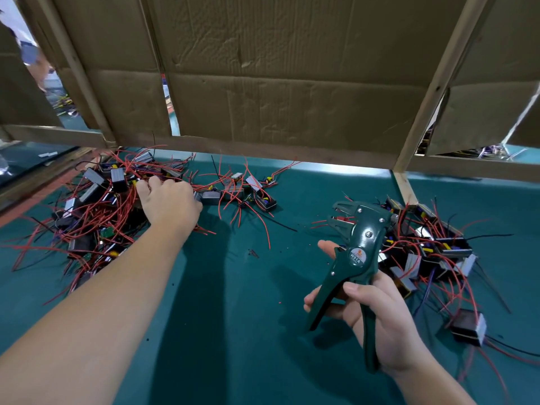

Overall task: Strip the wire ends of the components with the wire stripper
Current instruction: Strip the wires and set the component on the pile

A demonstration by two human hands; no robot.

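Cardboard wall (292, 83) backs wire stripper (361, 247) and components (118, 179) the left hand (168, 201) perhaps grips.

One marking is picked out right now: "W01A", printed in pale letters on the round label (358, 255) set at the pivot of the dark green wire stripper (365, 229), which is held up over the right half of the tabletop (233, 317). An orange emblem (362, 253) is seen just beside those letters; a finer line of print by them is too blurred to be read.
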